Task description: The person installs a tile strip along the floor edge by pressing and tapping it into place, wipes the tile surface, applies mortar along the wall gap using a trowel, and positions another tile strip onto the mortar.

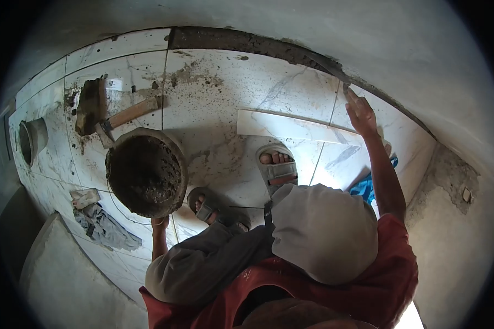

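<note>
My left hand [160,221] is at the near rim of a dark bucket [182,159], its fingers mostly hidden and closed on the edge. Wet grey mortar [153,175] coats the inside of the bucket. On the other side, my right hand [361,113] reaches out to the floor's edge by the wall, fingers stretched and nothing visible in them. Its fingertips are close to the end of a dark mortar-filled strip [247,41] along the wall. A narrow cut tile [291,126] lies on the floor between my hands.
Left of the bucket lie a wooden-handled hammer [132,114] and a mortar-caked block [88,107]. A second bucket [35,140], a grey cloth [107,227] and a blue cloth [363,188] are also on the tiles [214,109]. My sandalled feet stand between bucket and cut tile.
</note>
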### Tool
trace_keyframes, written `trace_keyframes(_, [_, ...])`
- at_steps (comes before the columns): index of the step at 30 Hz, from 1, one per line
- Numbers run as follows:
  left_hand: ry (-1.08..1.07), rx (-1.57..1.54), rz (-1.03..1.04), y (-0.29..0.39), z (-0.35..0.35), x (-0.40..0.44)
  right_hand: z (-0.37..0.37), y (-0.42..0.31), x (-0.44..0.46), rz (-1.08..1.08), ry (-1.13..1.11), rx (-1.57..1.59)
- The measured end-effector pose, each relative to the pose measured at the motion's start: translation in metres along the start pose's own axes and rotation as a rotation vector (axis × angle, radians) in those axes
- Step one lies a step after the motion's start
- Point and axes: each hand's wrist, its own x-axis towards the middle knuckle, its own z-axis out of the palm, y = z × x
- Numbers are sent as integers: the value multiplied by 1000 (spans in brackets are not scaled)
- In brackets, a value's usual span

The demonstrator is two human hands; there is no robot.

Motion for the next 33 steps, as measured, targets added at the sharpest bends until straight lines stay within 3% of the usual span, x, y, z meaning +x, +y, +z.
trace_keyframes(2, [-51, -64, 33, 1, -2, 1, -3, -28, 16, -25, 15, 60])
trace_keyframes(6, [-51, -43, 35, 11, -8, -1, -10, -66, 63, 66, -205, 82])
trace_keyframes(8, [11, -100, 78, 8, -3, 2, -10, -68, 91, 114, -491, -84])
trace_keyframes(10, [10, -67, 57, 6, -3, 2, -4, -76, 110, 41, -480, -110])
trace_keyframes(12, [18, -129, 69, 4, 0, 3, 4, -88, 128, -213, -333, -51])
trace_keyframes(18, [20, -63, 131, -22, 16, 3, 27, -149, 175, -277, -347, 73])
trace_keyframes(22, [76, -7, 239, -26, 18, 0, 34, -161, 191, -235, -395, -1])
trace_keyframes(24, [47, -75, 198, -39, 27, -1, 25, -160, 195, -214, -454, -85])
trace_keyframes(25, [29, -143, 157, -45, 33, 0, 2, -172, 196, -213, -456, -89])
trace_keyframes(27, [47, -120, 192, -34, 24, 0, -52, -202, 187, -52, -683, 79])
trace_keyframes(28, [69, -93, 222, -27, 22, 2, -42, -181, 183, -47, -686, 70])
trace_keyframes(30, [82, -210, 226, -25, 23, 4, -11, -106, 160, -15, -520, -254])
trace_keyframes(32, [98, -318, 229, -19, 20, 5, -13, -68, 134, -30, -479, -252])
trace_keyframes(33, [88, -175, 223, -7, 10, 3, -17, -56, 126, -45, -436, -242])
